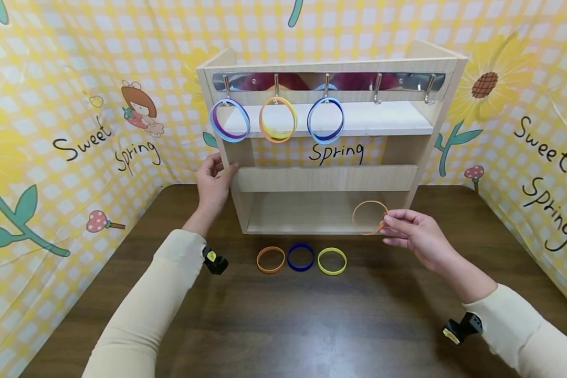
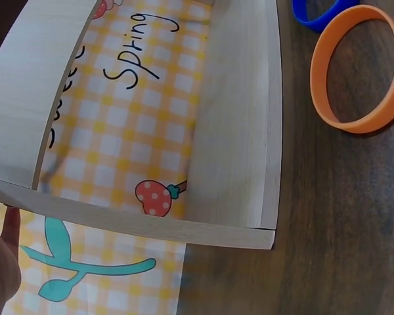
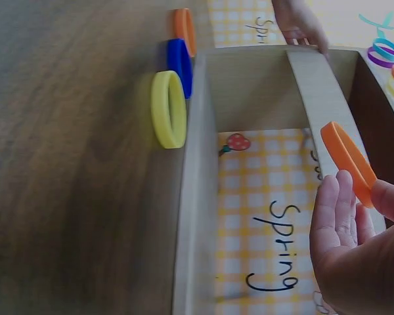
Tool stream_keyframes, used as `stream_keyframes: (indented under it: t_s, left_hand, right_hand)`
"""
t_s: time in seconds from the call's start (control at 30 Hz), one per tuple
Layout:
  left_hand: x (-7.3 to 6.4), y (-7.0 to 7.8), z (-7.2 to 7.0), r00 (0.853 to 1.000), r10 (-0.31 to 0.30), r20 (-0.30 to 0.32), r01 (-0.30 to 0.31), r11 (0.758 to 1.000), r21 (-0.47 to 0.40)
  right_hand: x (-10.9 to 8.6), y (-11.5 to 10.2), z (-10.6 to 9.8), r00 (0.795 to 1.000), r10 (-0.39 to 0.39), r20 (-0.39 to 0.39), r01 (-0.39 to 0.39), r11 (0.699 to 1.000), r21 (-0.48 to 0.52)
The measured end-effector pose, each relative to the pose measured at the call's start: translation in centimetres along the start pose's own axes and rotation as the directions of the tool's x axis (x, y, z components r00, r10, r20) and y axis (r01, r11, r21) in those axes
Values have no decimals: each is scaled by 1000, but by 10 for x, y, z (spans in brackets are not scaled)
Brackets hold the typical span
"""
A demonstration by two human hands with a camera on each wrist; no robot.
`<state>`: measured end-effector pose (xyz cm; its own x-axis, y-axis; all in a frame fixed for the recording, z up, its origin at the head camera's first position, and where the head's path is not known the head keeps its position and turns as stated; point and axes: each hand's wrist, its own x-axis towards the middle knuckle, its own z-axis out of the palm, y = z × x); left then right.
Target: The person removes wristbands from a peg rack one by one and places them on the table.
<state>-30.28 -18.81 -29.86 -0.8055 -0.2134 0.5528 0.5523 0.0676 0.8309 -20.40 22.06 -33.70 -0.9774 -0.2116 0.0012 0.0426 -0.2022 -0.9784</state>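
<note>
My right hand (image 1: 418, 233) pinches an orange silicone wristband (image 1: 369, 201) between thumb and fingers, in front of the rack's lower opening. In the right wrist view the same band (image 3: 348, 157) stands up from the fingertips. At the left, my left hand (image 1: 213, 184) holds the side panel of a wooden rack (image 1: 328, 178), thumb on its front edge. On the table before the rack lie an orange wristband (image 1: 258, 261), a dark blue wristband (image 1: 301, 270) and a yellow wristband (image 1: 332, 273) in a row.
A metal strip with several hooks (image 1: 378, 89) spans the rack's top. The three left hooks carry paired bands: light blue with purple (image 1: 245, 122), orange with yellow (image 1: 295, 123), light blue with dark blue (image 1: 342, 123). Two hooks at right are bare. Checked cloth (image 1: 75, 63) surrounds the brown table (image 1: 283, 325).
</note>
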Motion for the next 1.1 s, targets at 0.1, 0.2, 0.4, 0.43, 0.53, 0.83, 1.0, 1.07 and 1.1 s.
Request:
stream_keyframes:
  t_s: [0.1,0.2,0.4,0.43,0.53,0.83,1.0,1.07,1.1]
  left_hand:
    - [-1,0,0,1000,0,-5,0,1000,9]
    - [-1,0,1,1000,1,-4,-1,1000,18]
    - [-3,0,0,1000,7,11,-7,1000,21]
    - [-3,0,0,1000,8,12,-8,1000,22]
    - [-3,0,0,1000,4,11,-5,1000,23]
    - [-2,0,-1,999,2,32,-2,1000,22]
    - [-1,-1,-1,999,-14,29,14,1000,20]
    - [0,-1,-1,1000,-16,26,16,1000,18]
    - [0,-1,-1,1000,-15,26,15,1000,16]
  right_hand:
    - [-1,6,-2,999,32,-1,-32,999,-12]
    - [-2,10,-6,998,55,1,-55,998,-29]
    - [-4,21,-17,996,90,3,-90,995,-49]
    - [-4,23,-19,995,95,1,-95,994,-51]
    - [-4,28,-25,994,109,0,-109,992,-68]
    - [-2,44,-36,985,167,44,-163,983,-82]
    - [0,52,-36,980,192,50,-185,977,-107]
    - [0,54,-35,978,201,51,-193,974,-121]
    - [1,55,-35,977,205,52,-197,972,-127]
